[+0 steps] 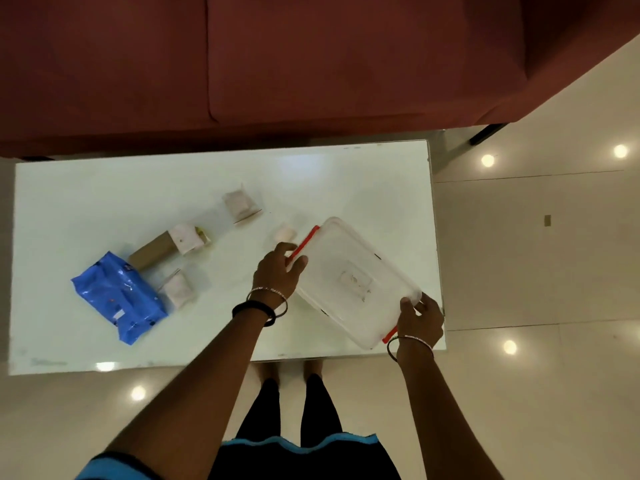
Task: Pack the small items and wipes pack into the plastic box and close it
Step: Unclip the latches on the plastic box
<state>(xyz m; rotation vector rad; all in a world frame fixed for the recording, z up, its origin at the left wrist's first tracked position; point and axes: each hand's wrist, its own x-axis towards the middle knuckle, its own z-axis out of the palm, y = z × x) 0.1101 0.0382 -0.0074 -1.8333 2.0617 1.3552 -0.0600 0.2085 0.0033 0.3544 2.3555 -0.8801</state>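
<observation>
Plastic box (356, 282): lid on, sits askew at surface (104, 188) right edge. Left hand (278, 271) grip w/ fingers on far red latch (304, 244); right hand (420, 320) closed on near corner by 2nd latch, prob. to unclip and open. Unpacked, well left: blue wipes pack (119, 299), brown carton (152, 252), white sachets (239, 202); one small white item (285, 233) just beside box. Path clear.

A home living room, seen from above. A dark red sofa (277, 64) with seamed cushions fills the view from ten to two o'clock. Just in front of it, at centre, stands a low white glass-topped coffee table (138, 188). Glossy cream floor tiles (536, 254) at three o'clock and six o'clock reflect round ceiling lights.
</observation>
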